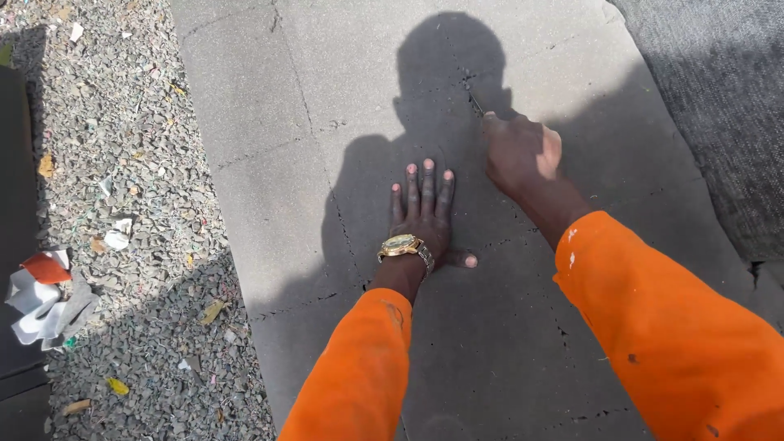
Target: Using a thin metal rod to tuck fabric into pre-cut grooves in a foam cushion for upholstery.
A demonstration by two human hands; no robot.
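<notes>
grey concrete slab (269, 106) bears the left hand (420, 220) pressed flat with fingers spread, while just beyond it the right hand (518, 155), fist closed, grips a thin tool (475, 101) pointing away along a crack (467, 82).

Left hand (423, 214) flat, palm down, fingers spread, thumb out to the side — arm straight. Right hand (518, 151) fisted, knuckles up — arm reaching forward. Orange sleeves on both.
</notes>
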